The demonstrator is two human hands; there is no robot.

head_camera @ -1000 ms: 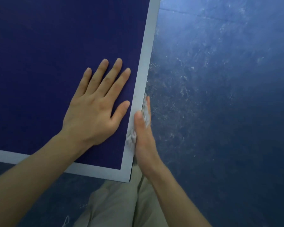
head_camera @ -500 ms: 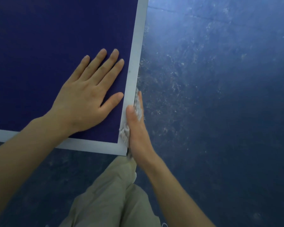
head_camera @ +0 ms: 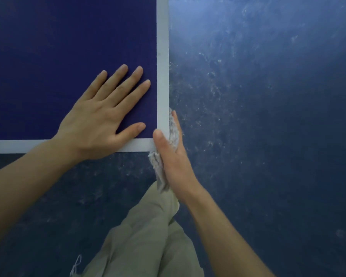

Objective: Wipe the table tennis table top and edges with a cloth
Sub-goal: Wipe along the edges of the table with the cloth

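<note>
The dark blue table tennis table (head_camera: 48, 56) with white border lines fills the upper left; its near right corner lies by my hands. My left hand (head_camera: 102, 114) rests flat on the top, fingers straight and spread, just inside the corner. My right hand (head_camera: 172, 154) holds a pale grey cloth (head_camera: 174, 132) against the table's right side edge at the corner, thumb lying on the white line, fingers down the outside. A tail of the cloth hangs below my palm.
A scuffed blue floor (head_camera: 268, 116) spreads to the right and below the table. My legs in beige trousers (head_camera: 144, 236) stand just below the corner.
My right hand has slid the cloth back along the side edge to the near corner. My left hand stays flat on the top; the view has turned so the edges look square.
</note>
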